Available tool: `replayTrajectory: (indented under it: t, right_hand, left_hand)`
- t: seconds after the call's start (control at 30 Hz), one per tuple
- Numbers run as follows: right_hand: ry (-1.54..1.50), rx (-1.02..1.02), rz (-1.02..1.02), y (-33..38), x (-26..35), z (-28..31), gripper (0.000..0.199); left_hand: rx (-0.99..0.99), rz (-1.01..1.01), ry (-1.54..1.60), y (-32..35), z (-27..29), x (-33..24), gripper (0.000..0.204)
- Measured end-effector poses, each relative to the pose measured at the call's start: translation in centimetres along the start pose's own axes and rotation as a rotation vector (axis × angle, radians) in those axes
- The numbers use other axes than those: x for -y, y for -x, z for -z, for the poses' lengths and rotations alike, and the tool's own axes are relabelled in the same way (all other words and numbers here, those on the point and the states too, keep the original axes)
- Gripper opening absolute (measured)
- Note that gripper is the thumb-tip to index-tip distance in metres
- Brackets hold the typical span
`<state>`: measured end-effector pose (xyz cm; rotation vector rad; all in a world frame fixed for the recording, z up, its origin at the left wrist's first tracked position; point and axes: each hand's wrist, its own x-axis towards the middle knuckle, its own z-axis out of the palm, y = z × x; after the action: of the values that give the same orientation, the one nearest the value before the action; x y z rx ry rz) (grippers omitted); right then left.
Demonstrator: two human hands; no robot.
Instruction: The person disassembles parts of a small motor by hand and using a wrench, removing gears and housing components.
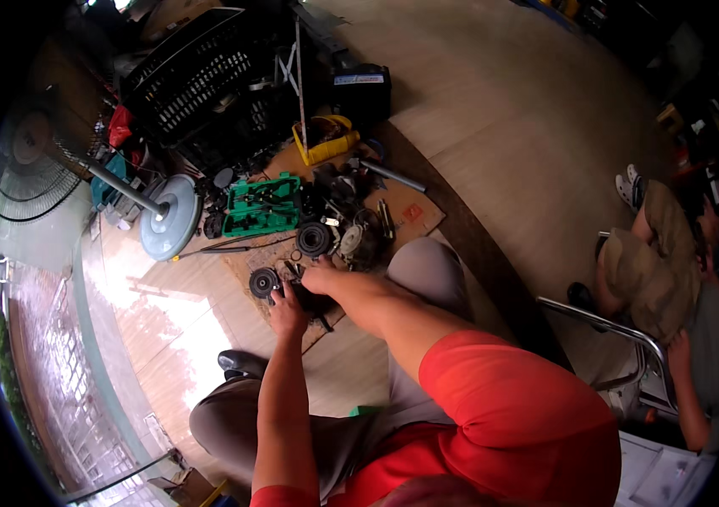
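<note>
I am viewing a tan floor [495, 101] that is extending across the room, with daylight glaring at the left. A cardboard sheet [430, 218] is lying on it. Toward the sheet's near left edge, a round black part [261, 280] is showing concentric rings. The left hand [286, 313] is touching its near right rim; I cannot tell whether the fingers are clamping it. The right hand [319, 276] is curling just beside; its grip is hidden. Past the far edge, a black crate [144, 80] is standing; past the left, a fan [171, 230]. A green case [245, 221] is lying open, and a yellow tray [328, 153] is resting at the far edge. The right forearm [368, 302] and a knee [427, 266] are blocking the near right edge.
</note>
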<state>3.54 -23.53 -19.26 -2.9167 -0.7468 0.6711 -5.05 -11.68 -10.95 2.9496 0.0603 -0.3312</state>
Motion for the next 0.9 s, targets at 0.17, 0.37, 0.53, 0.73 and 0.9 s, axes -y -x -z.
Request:
replayTrajectory:
  t: [0.17,0.37,0.53,0.73,0.9]
  right_hand:
    - [-0.037,0.040,0.074,1.3,1.8,2.9,0.028]
    - [0.043,0.009,0.074,2.4,1.5,3.3,0.029]
    - [0.098,0.046,0.109,2.7,1.3,3.0,0.030]
    - [0.099,0.098,0.134,2.0,1.8,4.0,0.031]
    - [0.093,0.086,0.131,2.5,1.3,4.2,0.028]
  left_hand:
    - [0.044,0.068,-0.011,1.2,-0.1,1.5,0.101]
    - [0.048,0.041,0.001,0.7,1.7,0.0,0.090]
    - [0.065,0.057,0.005,0.7,1.1,0.0,0.093]
    - [0.075,0.100,0.070,0.4,1.0,1.0,0.090]
    - [-0.006,0.072,-0.023,0.1,-0.5,1.6,0.085]
